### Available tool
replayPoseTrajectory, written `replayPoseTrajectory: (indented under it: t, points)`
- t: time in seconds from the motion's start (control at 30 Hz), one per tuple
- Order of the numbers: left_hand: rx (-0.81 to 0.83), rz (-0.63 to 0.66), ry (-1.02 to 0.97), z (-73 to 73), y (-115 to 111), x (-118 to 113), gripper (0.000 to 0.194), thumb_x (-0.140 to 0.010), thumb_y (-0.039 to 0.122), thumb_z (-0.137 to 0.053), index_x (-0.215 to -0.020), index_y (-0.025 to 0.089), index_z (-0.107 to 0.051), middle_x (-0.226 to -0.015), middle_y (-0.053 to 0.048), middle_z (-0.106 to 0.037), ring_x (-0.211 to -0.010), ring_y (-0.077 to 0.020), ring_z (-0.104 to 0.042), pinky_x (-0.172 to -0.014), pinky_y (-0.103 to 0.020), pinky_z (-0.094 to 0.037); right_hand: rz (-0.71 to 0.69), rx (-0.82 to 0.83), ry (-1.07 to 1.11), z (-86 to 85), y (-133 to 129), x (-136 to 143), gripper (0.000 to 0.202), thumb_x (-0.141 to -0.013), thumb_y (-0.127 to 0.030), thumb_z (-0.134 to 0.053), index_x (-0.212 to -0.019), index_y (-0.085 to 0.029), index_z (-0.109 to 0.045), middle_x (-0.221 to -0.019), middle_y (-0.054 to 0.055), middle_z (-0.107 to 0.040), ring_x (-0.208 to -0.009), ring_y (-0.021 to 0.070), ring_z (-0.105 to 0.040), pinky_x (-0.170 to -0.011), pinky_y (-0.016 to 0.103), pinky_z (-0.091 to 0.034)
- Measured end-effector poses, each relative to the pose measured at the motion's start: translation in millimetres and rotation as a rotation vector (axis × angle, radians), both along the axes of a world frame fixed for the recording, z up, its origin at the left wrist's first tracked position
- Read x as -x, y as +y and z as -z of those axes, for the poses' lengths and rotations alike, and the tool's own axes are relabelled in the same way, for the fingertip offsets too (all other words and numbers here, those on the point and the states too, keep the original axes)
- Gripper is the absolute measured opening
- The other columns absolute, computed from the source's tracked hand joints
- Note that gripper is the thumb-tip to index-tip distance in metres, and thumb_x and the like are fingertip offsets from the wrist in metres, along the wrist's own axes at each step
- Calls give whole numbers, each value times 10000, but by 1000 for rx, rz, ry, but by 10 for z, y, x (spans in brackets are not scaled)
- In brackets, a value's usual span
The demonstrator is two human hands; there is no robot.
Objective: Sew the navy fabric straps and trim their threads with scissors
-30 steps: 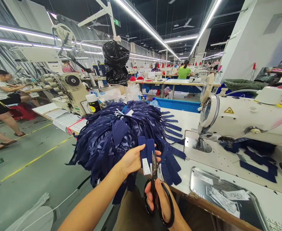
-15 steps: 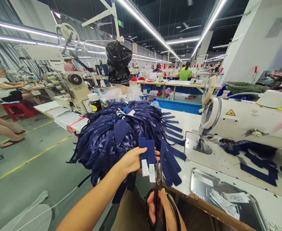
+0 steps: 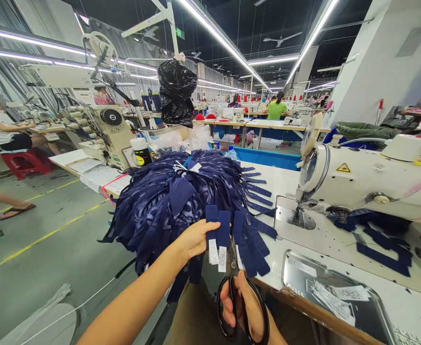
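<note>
Head view here: the left hand point(image 3: 194, 239) is closing narrow on a couple of navy fabric strips point(image 3: 218, 232), thumb pressing on top, and white printed labels point(image 3: 222, 258) are dangling off their lower ends. The right hand point(image 3: 244, 302) is gripping some black-handled scissors point(image 3: 234, 264), fingers going through the loops, and the blades are pointing up and away right beside the labels. Can't really tell if they're touching any cloth tbh. The strips are hanging just in front of a big heap of navy fabric pieces point(image 3: 160, 201), which is sprawling over the near edge of the white worktop point(image 3: 275, 182), with more loose strips fanning out on its right side. Over to the right a white sewing machine point(image 3: 357, 172) is standing on the worktop, and some navy fabric point(image 3: 383, 256) is lying partly under its arm. Closer in, a shiny metal tray point(image 3: 368, 318) is sitting near the front edge and holding a messy little pile of loose labels point(image 3: 334, 302). Behind the heap, off to the left, a black-and-white container point(image 3: 141, 152) is standing next to another machine point(image 3: 110, 129), and a black plastic bag point(image 3: 177, 93) is hanging above the far side.
</note>
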State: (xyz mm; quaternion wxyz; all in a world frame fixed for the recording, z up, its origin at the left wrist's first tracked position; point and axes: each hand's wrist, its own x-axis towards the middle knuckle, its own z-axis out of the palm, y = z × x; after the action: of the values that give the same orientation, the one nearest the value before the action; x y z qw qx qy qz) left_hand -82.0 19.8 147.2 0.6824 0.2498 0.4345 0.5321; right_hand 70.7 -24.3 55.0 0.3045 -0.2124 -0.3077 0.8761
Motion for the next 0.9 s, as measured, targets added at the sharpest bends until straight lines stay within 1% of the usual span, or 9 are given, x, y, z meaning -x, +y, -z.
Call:
replayPoseTrajectory:
  t: [0.07,0.2,0.4,0.5,0.63,0.7,0.77,0.83,0.9]
  points:
    - [10,-17,11,-2,7,-9,134,-730,73,-530,-757,64,-660,-632,-95,-687,-574,-173,-644,-655,-280,-493,3,8,-1,18,-10,-8,594,-659,-688,-500,-626,-101,-588,-445,-37,-461,-314,45,-409,-353,178,-252]
    - [30,-48,21,-5,31,-10,142,-723,51,-513,-704,68,-653,-619,-94,-685,-554,-173,-643,-638,-285,-504,-33,2,-2,29,-41,-20,607,-650,-698,-497,-640,-99,-595,-462,-27,-481,-328,55,-435,-362,183,-279]
    - [30,-60,18,18,39,-1,134,-701,45,-541,-762,79,-656,-648,-81,-692,-617,-183,-654,-682,-285,-499,26,-5,-94,-81,-46,12,645,-586,-739,-506,-584,-98,-578,-413,-38,-450,-296,49,-401,-335,175,-234]
    - [35,-48,17,3,17,5,133,-702,47,-540,-762,72,-657,-658,-87,-694,-610,-179,-651,-678,-277,-492,12,1,-85,-79,-19,31,629,-612,-726,-497,-597,-101,-575,-421,-38,-454,-304,50,-403,-341,177,-249]
    - [57,-9,9,-45,-23,21,158,-736,86,-506,-771,49,-656,-691,-117,-694,-609,-191,-646,-667,-298,-487,13,-17,-72,-9,30,52,588,-653,-687,-504,-604,-104,-561,-421,-42,-452,-301,39,-379,-336,172,-234]
    - [73,20,-5,-57,-37,35,192,-753,127,-488,-783,36,-654,-745,-145,-692,-652,-217,-649,-705,-343,-482,54,-21,-74,16,39,54,575,-658,-680,-507,-598,-110,-550,-411,-53,-433,-293,32,-359,-331,168,-213]
    - [83,52,-44,-54,-44,53,227,-763,158,-468,-796,29,-652,-825,-171,-684,-738,-248,-646,-763,-388,-463,70,-26,-76,20,26,43,586,-644,-696,-501,-600,-114,-546,-412,-56,-428,-297,33,-362,-332,169,-216]
    - [80,65,-90,-41,-43,71,247,-767,163,-446,-794,30,-653,-893,-172,-674,-830,-268,-629,-806,-410,-442,49,-48,-84,3,-9,18,609,-631,-716,-490,-614,-111,-553,-430,-48,-443,-313,41,-386,-341,174,-241]
    - [75,60,-111,-30,-40,81,253,-770,155,-432,-792,37,-655,-922,-154,-672,-882,-270,-613,-823,-409,-433,30,-79,-102,-20,-54,-10,623,-640,-720,-475,-632,-103,-563,-451,-35,-460,-329,48,-409,-350,177,-265]
